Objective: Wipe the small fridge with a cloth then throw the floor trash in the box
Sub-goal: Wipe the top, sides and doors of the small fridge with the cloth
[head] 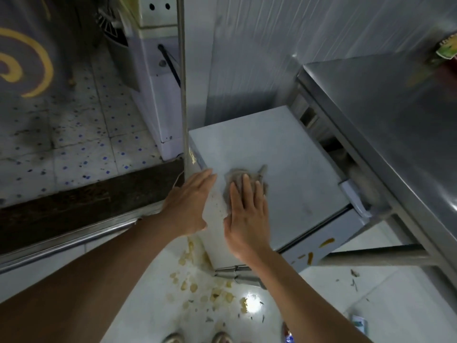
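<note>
wiping the top of the small fridge (pixel 284 154), first half of the job, floor trash not yet touched. right hand (pixel 247 214) flat, fingers straight, pressing the grey cloth (pixel 237 175) onto the fridge top near its front left corner; no curled grip, just an open palm bearing down. left hand (pixel 190 201) also open, fingers straight, resting on the left edge of the fridge just beside the cloth, holding nothing.

best done with steady palm pressure, long overlapping strokes from the near corner toward the wall, then down the door, where orange smears (pixel 326 242) show on the front. worth bunching the cloth so more of it sits under the palm. left hand likely useful for bracing against the push.

fridge tucked under a steel worktop (pixel 395 125), against a pale panelled wall. white tiled floor below, strewn with yellowish scraps (pixel 197 288) by the fridge foot and a few bits (pixel 354 273) farther right. shoes at the bottom edge. thin metal pole (pixel 183 82) upright beside the fridge. no box visible.
</note>
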A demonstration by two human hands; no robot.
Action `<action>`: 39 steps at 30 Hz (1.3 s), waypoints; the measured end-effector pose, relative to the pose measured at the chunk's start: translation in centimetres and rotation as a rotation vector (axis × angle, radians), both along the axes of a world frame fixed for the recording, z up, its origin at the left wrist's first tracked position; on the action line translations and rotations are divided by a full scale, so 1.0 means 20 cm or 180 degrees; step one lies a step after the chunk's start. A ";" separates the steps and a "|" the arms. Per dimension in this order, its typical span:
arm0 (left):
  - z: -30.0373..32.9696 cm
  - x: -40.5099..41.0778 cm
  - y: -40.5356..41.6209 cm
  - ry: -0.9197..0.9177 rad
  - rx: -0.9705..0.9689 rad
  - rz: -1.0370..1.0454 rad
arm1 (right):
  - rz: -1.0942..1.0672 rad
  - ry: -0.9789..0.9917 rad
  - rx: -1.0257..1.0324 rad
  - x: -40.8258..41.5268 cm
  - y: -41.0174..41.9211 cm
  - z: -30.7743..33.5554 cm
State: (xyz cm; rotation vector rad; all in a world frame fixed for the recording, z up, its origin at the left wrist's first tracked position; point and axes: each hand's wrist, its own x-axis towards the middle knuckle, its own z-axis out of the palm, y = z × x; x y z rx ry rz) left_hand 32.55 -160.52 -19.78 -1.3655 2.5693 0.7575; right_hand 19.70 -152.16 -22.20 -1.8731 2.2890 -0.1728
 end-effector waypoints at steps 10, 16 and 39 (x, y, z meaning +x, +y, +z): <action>0.07 0.14 0.02 0.0066 0.0051 0.0228 | 0.0198 0.0084 0.0176 0.06 -0.15 0.02; 0.12 0.00 0.14 0.0093 0.0132 -0.0127 | -0.0093 0.0063 0.0109 0.03 0.40 0.07; 0.02 -0.43 0.38 -0.0280 -0.0334 0.0018 | -0.0449 -0.0005 -0.0343 -0.35 0.53 0.00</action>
